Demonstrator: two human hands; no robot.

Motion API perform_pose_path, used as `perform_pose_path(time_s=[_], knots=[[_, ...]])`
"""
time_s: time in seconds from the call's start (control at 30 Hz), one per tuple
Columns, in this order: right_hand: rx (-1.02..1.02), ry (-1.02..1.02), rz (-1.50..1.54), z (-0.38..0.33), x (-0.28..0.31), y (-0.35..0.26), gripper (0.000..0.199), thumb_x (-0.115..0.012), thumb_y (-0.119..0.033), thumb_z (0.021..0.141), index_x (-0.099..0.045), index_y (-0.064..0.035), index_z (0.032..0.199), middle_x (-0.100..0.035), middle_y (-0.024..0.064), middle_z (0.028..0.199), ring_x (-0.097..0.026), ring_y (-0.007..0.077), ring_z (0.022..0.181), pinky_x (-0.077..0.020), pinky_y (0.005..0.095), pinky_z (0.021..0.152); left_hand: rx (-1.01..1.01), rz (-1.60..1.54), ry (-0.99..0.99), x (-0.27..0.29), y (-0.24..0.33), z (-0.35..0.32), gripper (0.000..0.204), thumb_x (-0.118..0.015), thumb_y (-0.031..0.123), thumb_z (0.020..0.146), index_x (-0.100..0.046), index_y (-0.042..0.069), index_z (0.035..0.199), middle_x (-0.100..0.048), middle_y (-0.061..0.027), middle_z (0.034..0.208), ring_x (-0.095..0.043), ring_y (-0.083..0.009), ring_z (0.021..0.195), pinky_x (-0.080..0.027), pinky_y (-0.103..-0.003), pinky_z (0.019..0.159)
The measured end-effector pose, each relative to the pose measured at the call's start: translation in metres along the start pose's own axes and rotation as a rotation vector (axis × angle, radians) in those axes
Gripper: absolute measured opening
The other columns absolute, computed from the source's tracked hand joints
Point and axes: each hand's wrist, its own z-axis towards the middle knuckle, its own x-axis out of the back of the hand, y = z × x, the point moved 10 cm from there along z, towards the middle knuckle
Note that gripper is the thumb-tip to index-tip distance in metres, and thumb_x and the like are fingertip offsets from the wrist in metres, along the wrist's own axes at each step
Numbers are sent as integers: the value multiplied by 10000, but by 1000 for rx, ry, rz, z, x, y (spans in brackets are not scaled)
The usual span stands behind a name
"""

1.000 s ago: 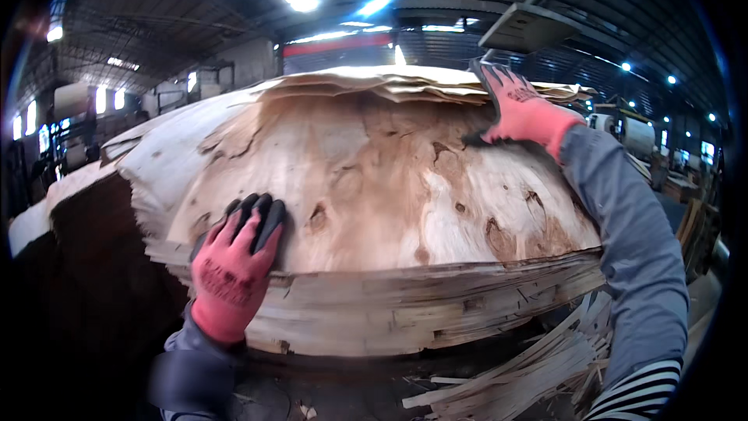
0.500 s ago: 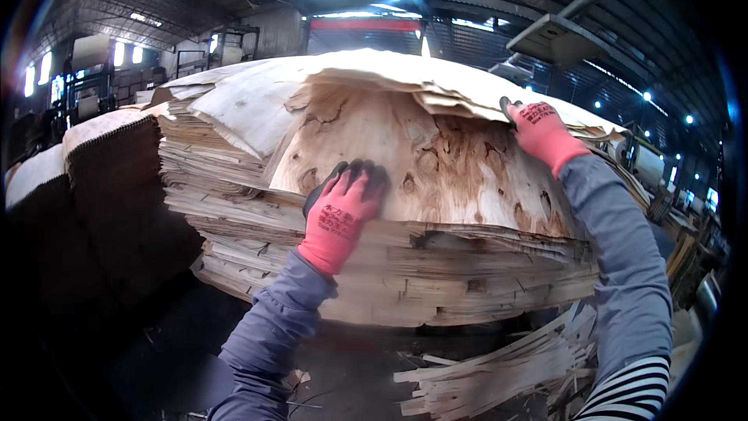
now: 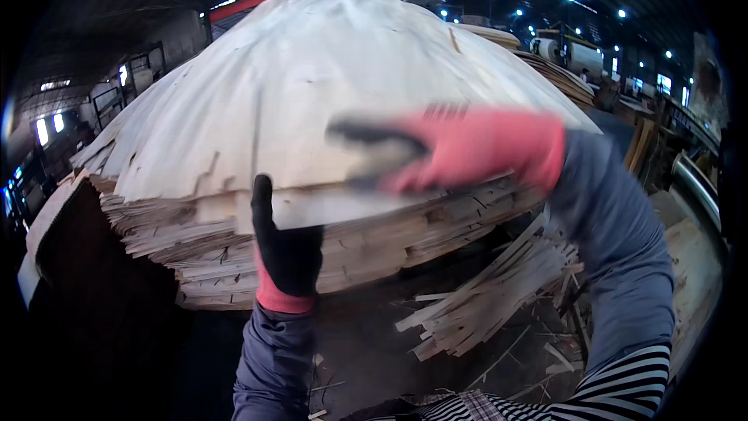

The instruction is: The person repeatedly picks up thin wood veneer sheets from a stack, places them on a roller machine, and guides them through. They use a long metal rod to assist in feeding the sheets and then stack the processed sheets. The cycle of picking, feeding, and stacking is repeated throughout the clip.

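A tall stack of thin wood veneer sheets (image 3: 312, 101) spreads before me, its top sheet pale and gently wrinkled. At the near edge, my left hand (image 3: 287, 253), in a red glove with black palm, has its thumb raised over a veneer edge (image 3: 335, 206) and its fingers hidden below it. Across the top sheet, right of the left hand, reaches my right hand (image 3: 444, 152) in a matching glove. It is blurred, with thumb and fingers apart and nothing plainly between them.
Loose veneer strips (image 3: 487, 296) lie on the floor below the stack's right side. A dark-sided stack (image 3: 93, 242) stands close on the left. Further sheets (image 3: 553, 74) are piled behind at the right, near a metal roller (image 3: 697, 179).
The raised pale sheets now lie down over the brown-stained veneer. My right hand has moved left and nearer; my left hand has shifted left and down, turning its palm up. The view has swung right.
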Motion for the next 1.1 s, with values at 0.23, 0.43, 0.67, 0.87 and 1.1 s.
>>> perform_pose_path(time_s=[0.23,0.43,0.67,0.87,1.1], knots=[[-1108,292,-429,-195,195,312,1063,-536,-731,575,-173,-70,1324,-267,173,1312,-269,344,1194,-243,397,972,809,-1397,400,-44,-48,-4,567,-659,96,695,-426,59,1211,-469,-98,1180,-440,-253,1111,-318,-412,964],[-785,495,24,-203,138,347,741,-515,-670,667,-396,-82,1103,-391,77,997,-354,197,890,-298,294,725,708,-1322,228,-31,7,63,697,-549,549,725,-395,86,1222,-441,-133,1187,-432,-305,1098,-357,-466,911],[-399,708,1094,-192,65,338,497,-536,-554,760,-561,-90,938,-510,-10,675,-462,59,566,-379,215,445,531,-933,327,-33,7,55,674,-607,471,708,-377,104,1225,-418,-129,1190,-406,-295,1102,-341,-475,930],[-723,927,712,-197,-4,345,1010,-612,-627,598,-227,-20,1308,-343,223,1231,-415,307,1089,-390,368,869,714,-1080,220,-18,-92,9,523,-565,389,779,-425,42,1145,-489,-90,1104,-477,-195,1014,-388,-342,908],[-1047,685,242,-222,-89,358,1140,-577,-689,570,-46,-71,1367,-97,174,1408,-156,352,1281,-197,407,1035,859,-1118,317,-46,-59,-29,561,-511,413,813,-404,43,1221,-484,-113,1152,-472,-258,1064,-391,-374,909]])
